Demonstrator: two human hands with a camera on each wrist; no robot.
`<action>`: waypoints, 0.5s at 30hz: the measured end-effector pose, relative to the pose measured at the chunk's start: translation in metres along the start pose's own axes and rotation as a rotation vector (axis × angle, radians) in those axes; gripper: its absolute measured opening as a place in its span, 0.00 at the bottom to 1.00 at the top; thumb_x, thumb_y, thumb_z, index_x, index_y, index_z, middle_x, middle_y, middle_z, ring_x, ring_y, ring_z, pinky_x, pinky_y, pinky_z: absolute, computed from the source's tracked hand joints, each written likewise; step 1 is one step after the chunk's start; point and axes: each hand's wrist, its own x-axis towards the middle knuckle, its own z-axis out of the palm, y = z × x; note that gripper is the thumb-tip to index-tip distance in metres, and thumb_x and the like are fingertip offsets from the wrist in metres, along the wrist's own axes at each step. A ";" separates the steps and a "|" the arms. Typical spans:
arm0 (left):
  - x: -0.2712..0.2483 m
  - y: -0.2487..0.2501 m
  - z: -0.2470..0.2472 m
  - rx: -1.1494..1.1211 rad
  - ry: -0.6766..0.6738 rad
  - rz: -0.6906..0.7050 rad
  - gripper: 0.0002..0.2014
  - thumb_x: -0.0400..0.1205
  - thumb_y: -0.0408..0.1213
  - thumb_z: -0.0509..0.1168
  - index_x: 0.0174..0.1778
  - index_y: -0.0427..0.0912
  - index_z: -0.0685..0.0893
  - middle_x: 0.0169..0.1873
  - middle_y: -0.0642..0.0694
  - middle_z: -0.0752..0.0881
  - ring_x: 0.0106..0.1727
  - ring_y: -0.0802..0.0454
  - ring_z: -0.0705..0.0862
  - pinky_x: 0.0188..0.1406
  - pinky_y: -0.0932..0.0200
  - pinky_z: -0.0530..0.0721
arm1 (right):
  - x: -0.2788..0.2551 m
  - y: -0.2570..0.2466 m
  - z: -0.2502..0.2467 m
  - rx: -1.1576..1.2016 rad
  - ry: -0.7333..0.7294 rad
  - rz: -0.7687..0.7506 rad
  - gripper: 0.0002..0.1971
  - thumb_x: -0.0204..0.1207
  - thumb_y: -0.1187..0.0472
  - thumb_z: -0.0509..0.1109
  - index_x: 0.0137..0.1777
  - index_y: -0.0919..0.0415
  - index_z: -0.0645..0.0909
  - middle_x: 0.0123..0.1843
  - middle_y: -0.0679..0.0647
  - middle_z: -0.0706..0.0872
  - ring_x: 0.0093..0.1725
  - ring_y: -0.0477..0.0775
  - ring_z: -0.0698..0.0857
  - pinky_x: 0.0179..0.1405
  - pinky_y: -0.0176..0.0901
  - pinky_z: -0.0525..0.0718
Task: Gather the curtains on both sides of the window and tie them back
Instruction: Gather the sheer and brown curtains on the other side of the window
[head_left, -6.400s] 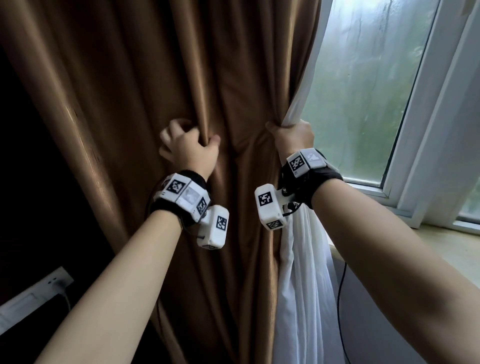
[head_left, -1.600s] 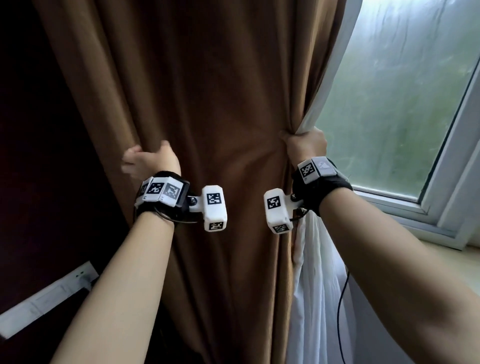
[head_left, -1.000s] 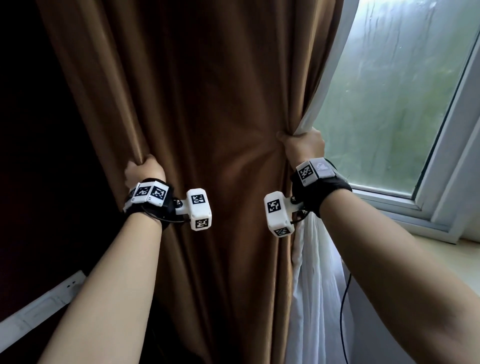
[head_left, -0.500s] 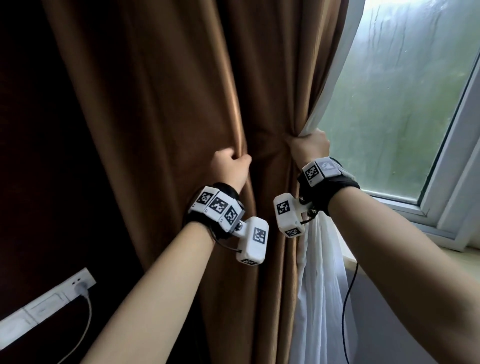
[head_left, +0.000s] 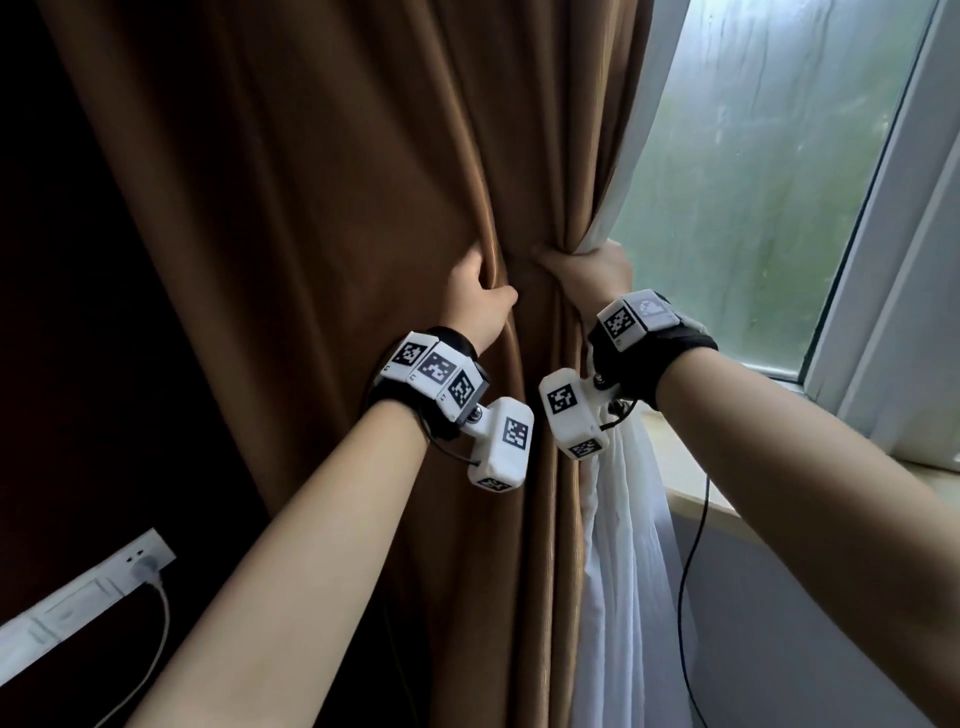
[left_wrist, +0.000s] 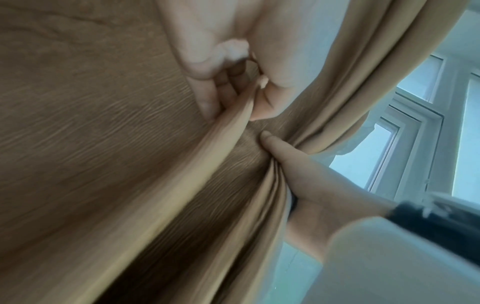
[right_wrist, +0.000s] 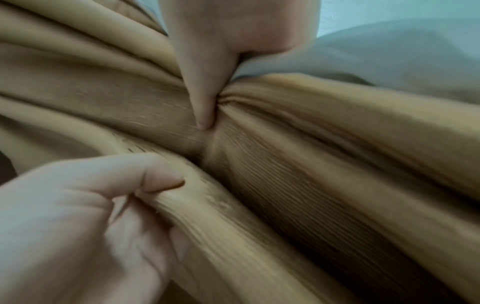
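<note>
The person stands close to a brown curtain (head_left: 322, 218), both arms raised to it. The left hand (head_left: 480, 304) grips a thick fold of the brown cloth, fingers tucked behind it. Just beside it, the right hand (head_left: 584, 273) clutches the curtain's gathered edge together with a white sheer curtain (head_left: 626, 561) that hangs below the wrist. A rain-streaked window (head_left: 769, 171) glows grey-green on the right, above a pale sill (head_left: 691, 499). Low on the dark wall at the left sits a white wall socket (head_left: 78, 597) with a plug in it.
</note>
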 end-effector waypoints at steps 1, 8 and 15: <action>0.000 0.001 0.000 -0.004 -0.006 -0.008 0.21 0.73 0.17 0.59 0.62 0.31 0.79 0.32 0.52 0.78 0.33 0.60 0.75 0.32 0.81 0.74 | -0.003 -0.002 0.000 0.056 -0.015 0.008 0.25 0.65 0.50 0.79 0.61 0.60 0.83 0.57 0.55 0.87 0.58 0.55 0.85 0.56 0.43 0.82; -0.002 0.011 0.008 -0.073 -0.092 -0.048 0.27 0.75 0.19 0.59 0.71 0.39 0.74 0.52 0.46 0.82 0.52 0.55 0.79 0.40 0.75 0.77 | -0.025 -0.012 -0.012 0.327 -0.369 0.016 0.19 0.75 0.64 0.73 0.64 0.70 0.78 0.54 0.57 0.86 0.31 0.34 0.85 0.29 0.22 0.79; -0.008 0.001 0.016 -0.234 -0.163 -0.197 0.22 0.76 0.19 0.60 0.67 0.35 0.77 0.53 0.40 0.84 0.54 0.47 0.82 0.53 0.60 0.81 | -0.020 -0.018 -0.012 0.124 -0.436 0.013 0.22 0.68 0.54 0.78 0.59 0.64 0.81 0.52 0.52 0.87 0.48 0.44 0.86 0.40 0.24 0.83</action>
